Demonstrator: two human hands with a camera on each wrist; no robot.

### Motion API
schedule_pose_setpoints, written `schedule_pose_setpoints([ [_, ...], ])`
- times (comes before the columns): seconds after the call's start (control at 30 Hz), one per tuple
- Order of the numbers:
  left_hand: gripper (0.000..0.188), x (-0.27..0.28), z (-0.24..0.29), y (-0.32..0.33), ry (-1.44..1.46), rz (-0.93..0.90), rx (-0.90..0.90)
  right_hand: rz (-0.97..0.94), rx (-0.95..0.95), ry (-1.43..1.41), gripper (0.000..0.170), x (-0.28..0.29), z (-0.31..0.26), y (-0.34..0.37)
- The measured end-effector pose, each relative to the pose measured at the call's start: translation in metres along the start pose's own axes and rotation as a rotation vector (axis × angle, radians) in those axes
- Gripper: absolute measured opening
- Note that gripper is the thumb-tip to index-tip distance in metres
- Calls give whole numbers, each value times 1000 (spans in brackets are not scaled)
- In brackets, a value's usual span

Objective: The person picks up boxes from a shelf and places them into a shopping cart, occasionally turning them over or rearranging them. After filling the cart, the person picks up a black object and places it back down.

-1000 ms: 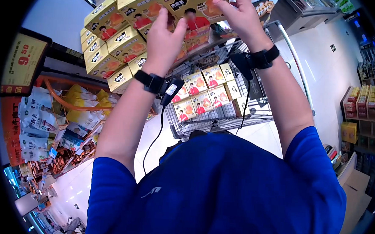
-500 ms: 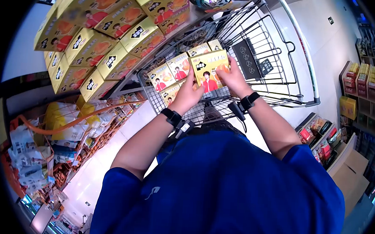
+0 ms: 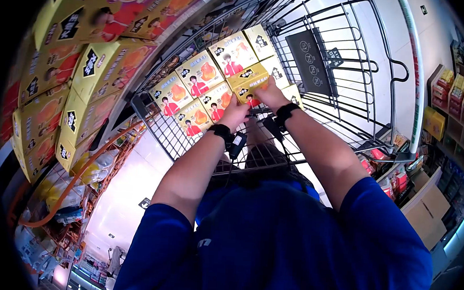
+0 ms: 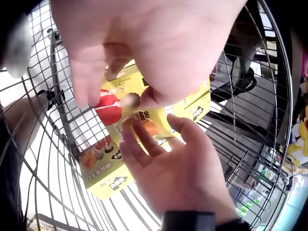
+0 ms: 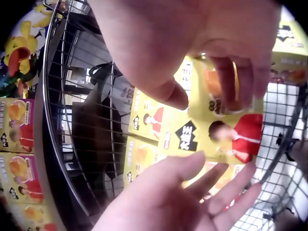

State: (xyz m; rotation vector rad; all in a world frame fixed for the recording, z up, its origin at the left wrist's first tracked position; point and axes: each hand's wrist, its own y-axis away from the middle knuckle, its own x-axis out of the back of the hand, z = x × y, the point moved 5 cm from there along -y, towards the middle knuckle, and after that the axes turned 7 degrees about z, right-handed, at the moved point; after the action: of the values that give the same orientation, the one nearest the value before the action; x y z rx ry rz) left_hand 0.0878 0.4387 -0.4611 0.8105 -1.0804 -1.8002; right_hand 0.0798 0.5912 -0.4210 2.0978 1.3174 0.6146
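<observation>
In the head view a yellow box [image 3: 246,78] with a red-clad figure is held between both hands, over the rows of similar boxes [image 3: 199,77] in a wire cart [image 3: 349,117]. The left hand [image 3: 233,115] grips its near left end and the right hand [image 3: 271,97] its right side. In the left wrist view, the left hand [image 4: 149,48] has its thumb on the held box [image 4: 109,111], with the right hand [image 4: 180,168] opposite. The right wrist view shows the right hand [image 5: 192,48] and left hand [image 5: 168,192] at opposite sides of the box [image 5: 192,127].
Stacked yellow boxes [image 3: 87,100] stand left of the cart, above an orange-railed rack of bagged goods [image 3: 69,189]. The cart's handle [image 3: 412,65] lies to the right. Shelves [image 3: 455,99] and a cardboard box [image 3: 422,215] are farther right.
From the stack at upper left, both hands have brought a box over into the cart and lowered it among the others. The view has shifted closer to the cart.
</observation>
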Motion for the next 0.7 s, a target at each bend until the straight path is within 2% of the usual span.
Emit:
schedule_pose_setpoints([
  [0.03, 61, 3, 6, -3, -141, 29, -68, 107, 29, 151, 54, 4, 44, -31],
  [0.07, 56, 8, 0, -16, -211, 58, -162, 70, 23, 291, 58, 9, 61, -46],
  [0.13, 51, 9, 14, -7, -222, 107, -226, 96, -78, 679, 65, 13, 34, -34],
  [0.23, 47, 11, 3, -21, -259, 111, -257, 77, -66, 821, 65, 13, 27, -30],
  [0.37, 43, 10, -1, -24, -337, 102, -217, -15, -108, 909, 66, 15, 26, -42],
  [0.43, 42, 14, 6, -31, -276, 139, -283, -107, 2, 722, 59, 8, 26, -49],
  [0.47, 41, 16, 5, -32, -245, 158, -312, -27, 17, 707, 65, 7, 28, -51],
  [0.5, 41, 16, 28, -16, -268, 186, -313, -51, 97, 563, 62, 4, 25, -48],
  [0.53, 38, 21, 24, -27, -255, 216, -301, -74, 173, 418, 60, 2, 20, -43],
  [0.57, 36, 25, 19, -32, -239, 257, -321, -54, 146, 423, 53, 1, 20, -38],
  [0.6, 34, 29, 16, -37, -224, 298, -349, -57, 146, 425, 53, 1, 20, -39],
  [0.63, 30, 27, 14, -36, -68, 300, -369, -59, 16, 598, 49, 4, 26, -39],
  [0.67, 30, 32, 3, -43, -68, 302, -369, -62, -115, 770, 46, 10, 31, -39],
  [0.7, 30, 43, -18, -61, -212, 361, -386, -201, -53, 929, 40, 7, 14, -28],
])
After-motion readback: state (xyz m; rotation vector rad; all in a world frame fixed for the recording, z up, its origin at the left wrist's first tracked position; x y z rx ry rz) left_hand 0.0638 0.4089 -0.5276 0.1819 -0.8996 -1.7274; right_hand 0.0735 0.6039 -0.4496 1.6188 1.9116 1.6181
